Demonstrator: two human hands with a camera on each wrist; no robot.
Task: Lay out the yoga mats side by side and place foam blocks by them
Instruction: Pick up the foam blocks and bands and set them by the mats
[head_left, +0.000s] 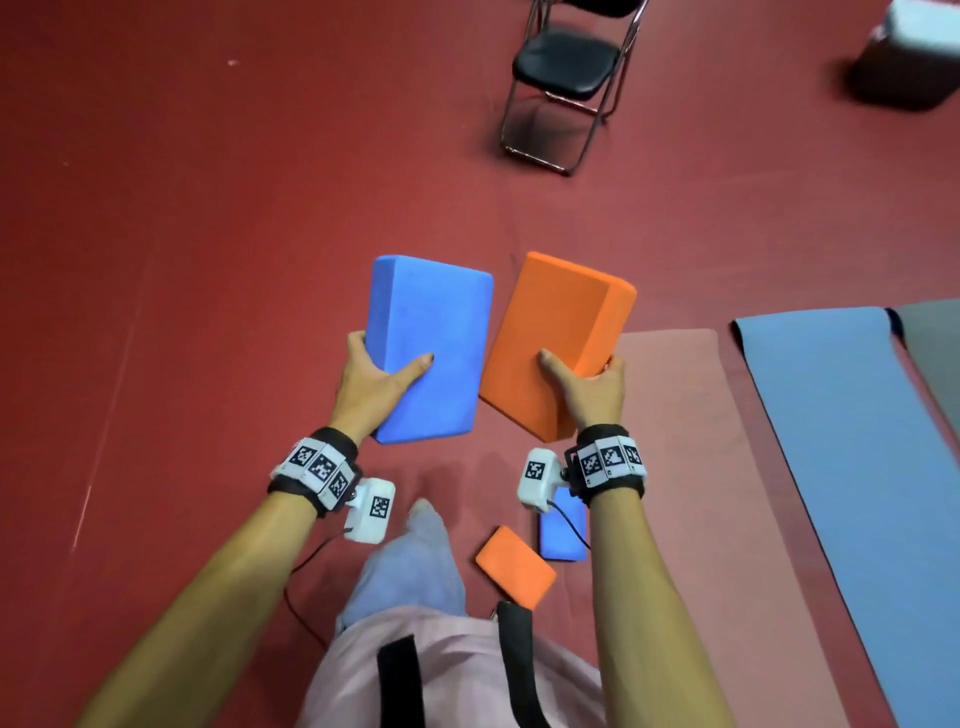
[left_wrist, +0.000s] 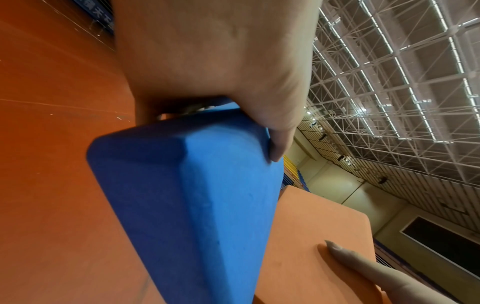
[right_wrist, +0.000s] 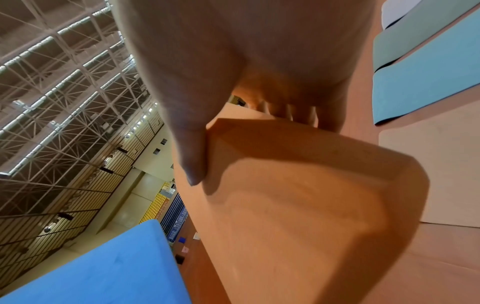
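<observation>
Two foam blocks are held up over the red floor (head_left: 208, 208), one in each hand. The left hand (head_left: 371, 382) grips the big blue block (head_left: 428, 348) at its near left edge, thumb lying across the top face and fingers (head_left: 356, 340) wrapped round the far side. The right hand (head_left: 592, 387) grips the big orange block (head_left: 556, 338) the same way at its near right edge, thumb on top. The two blocks tilt toward each other, their inner edges just apart.

To the right, three mats lie flat side by side: a pink mat (head_left: 691, 467) nearest, then a blue mat (head_left: 852, 467), then a grey mat (head_left: 935, 353) cut off by the frame. Near the person's leg, a small orange block (head_left: 515, 565) and a small blue block (head_left: 561, 532) rest on the pink mat's left edge. Open floor spreads wide to the left and far side, with a black folding chair (head_left: 566, 78) well beyond.

Only the wrist views show a steel-truss ceiling (left_wrist: 389, 61) overhead. The left wrist view shows the blue block's underside corner, and the right wrist view shows fingers (right_wrist: 298, 113) curled beneath the orange block.
</observation>
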